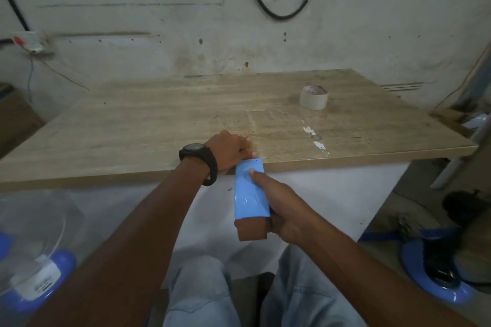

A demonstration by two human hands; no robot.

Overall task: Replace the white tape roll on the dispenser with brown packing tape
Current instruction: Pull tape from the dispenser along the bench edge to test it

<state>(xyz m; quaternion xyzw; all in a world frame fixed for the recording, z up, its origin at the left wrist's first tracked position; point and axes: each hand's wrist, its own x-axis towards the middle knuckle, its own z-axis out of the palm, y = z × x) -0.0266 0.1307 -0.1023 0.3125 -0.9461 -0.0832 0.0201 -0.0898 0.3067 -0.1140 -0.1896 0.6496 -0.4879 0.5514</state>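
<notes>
– Left hand (229,150), what is it doing?

– It sits at the near edge of the table (132,127), with a black watch (199,159) on the wrist. Its fingers are curled under, right against the far end of the dispenser (247,194). Whether they pinch anything there I cannot tell, because the knuckles hide it.

– And the dispenser itself?

– It is blue, broad side up, and is held just off the table's front edge with its far tip reaching over the board. At its near end sits the brown tape roll (252,229), seen edge-on and partly tucked under the blue cover.

– Who holds it?

– The right hand (285,214). Its thumb lies flat along the blue top, pointing away from the body. The fingers wrap round the side and underside next to the brown roll, so it has a firm clasp on the dispenser.

– Where is the white one?

– The white tape roll (313,99) lies flat on the table toward the far right. It is well apart from both hands and touches nothing else. Between it and the hands there are white scuffs (316,141) on the wood.

– Anything further right?

– Low on the floor there is a blue ring-shaped thing (449,296) with something dark inside it, too blurred to name.
</notes>
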